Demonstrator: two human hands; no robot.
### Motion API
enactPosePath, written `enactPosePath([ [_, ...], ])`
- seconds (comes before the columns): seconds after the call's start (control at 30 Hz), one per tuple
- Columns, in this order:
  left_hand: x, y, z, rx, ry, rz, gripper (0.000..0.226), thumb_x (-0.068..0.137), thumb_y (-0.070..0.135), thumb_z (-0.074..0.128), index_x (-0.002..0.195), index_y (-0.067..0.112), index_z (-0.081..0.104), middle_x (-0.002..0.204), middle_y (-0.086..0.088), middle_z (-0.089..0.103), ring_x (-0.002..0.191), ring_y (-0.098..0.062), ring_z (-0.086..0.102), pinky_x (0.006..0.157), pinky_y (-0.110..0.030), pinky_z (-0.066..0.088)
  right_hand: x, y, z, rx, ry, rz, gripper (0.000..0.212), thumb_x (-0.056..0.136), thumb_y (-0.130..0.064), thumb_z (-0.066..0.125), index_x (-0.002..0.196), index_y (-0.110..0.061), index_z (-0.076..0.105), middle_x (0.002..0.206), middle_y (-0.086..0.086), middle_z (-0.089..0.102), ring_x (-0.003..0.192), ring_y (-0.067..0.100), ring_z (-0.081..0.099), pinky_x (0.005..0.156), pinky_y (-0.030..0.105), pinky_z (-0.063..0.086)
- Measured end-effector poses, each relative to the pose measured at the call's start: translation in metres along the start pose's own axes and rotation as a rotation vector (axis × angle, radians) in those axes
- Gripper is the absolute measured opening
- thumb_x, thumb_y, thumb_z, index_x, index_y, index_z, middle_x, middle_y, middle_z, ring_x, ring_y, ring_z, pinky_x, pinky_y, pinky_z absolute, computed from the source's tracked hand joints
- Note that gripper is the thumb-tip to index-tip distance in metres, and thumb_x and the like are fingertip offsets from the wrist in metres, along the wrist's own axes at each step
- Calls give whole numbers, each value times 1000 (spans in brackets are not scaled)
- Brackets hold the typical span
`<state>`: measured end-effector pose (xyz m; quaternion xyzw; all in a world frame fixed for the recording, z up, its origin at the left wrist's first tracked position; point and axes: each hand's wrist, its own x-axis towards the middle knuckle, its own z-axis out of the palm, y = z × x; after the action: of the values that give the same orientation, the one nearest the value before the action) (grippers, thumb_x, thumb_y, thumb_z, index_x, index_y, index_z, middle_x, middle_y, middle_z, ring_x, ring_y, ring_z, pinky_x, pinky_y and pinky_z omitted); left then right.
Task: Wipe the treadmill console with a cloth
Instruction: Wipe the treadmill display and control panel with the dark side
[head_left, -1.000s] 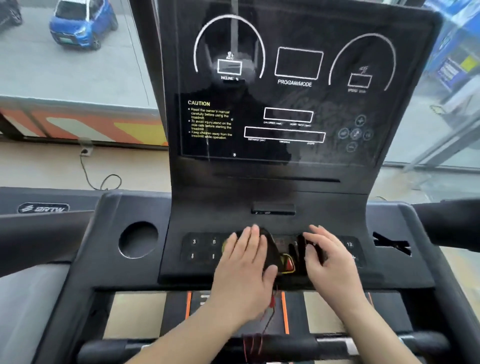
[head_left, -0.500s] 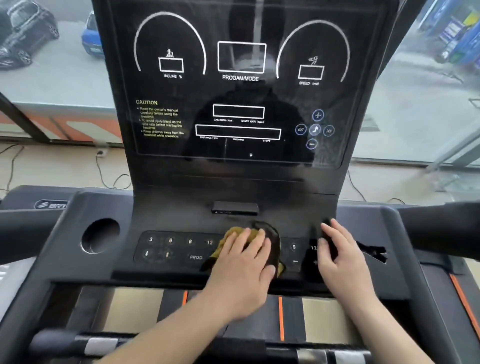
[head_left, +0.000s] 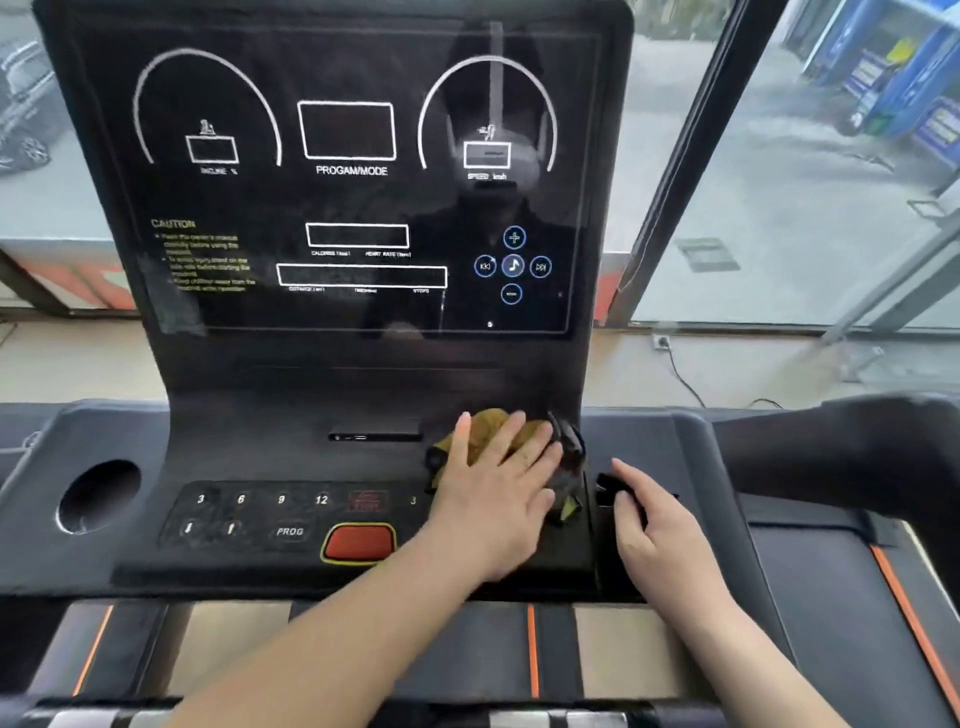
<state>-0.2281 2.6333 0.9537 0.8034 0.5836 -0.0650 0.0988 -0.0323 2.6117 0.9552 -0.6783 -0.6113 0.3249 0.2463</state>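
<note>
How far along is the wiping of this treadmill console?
Early to midway, I'd guess. Done: nothing looks visibly finished. In hand: the left hand presses a yellowish cloth flat on the console, above the right end of the keypad; the right hand rests beside it. Left: likely the keypad and the screen, hazy at its lower-left corner.

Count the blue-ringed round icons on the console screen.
5, at the screen's lower right: plus on top, minus below, music note central, rewind left, fast-forward right. None seems hidden.

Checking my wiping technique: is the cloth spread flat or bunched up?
Bunched up: rumpled folds of the cloth show around the left hand pressing it onto the console.
</note>
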Motion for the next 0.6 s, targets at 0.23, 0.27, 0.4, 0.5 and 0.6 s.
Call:
enactPosePath([
  [0.23,-33,52,18,-223,-52,144,63,105,48,19,164,29,8,170,13,-9,156,-17,-22,121,-56,-20,10,5,-10,-153,-60,12,36,101,-30,51,135,-37,61,137,-14,64,134,10,53,111,31,41],
  [0.27,-25,39,16,-197,-43,170,61,107,47,18,164,30,7,170,14,-8,156,-14,-20,123,-54,-16,17,4,-14,-188,-66,13,35,101,-34,48,134,-39,61,134,-14,66,133,12,55,109,34,44],
  [0.4,6,-8,7,-70,28,27,61,107,50,12,163,34,-3,169,17,-15,154,-11,-26,125,-52,-11,28,-4,-23,-257,-131,-21,44,102,-44,40,143,-36,55,139,-16,63,134,9,53,107,34,45],
  [0.5,-12,28,12,-251,-4,-9,65,105,53,15,164,30,1,171,14,-12,155,-14,-25,124,-53,-14,25,-10,-22,-242,-123,-65,46,101,-44,43,143,-32,56,140,-15,63,134,7,53,108,32,45],
  [0.6,-40,50,20,-214,-70,193,65,105,52,21,164,29,5,171,12,-7,155,-14,-22,124,-52,-15,24,-10,-21,-252,-114,-69,46,101,-41,45,144,-29,57,143,-11,61,138,10,50,113,34,42],
])
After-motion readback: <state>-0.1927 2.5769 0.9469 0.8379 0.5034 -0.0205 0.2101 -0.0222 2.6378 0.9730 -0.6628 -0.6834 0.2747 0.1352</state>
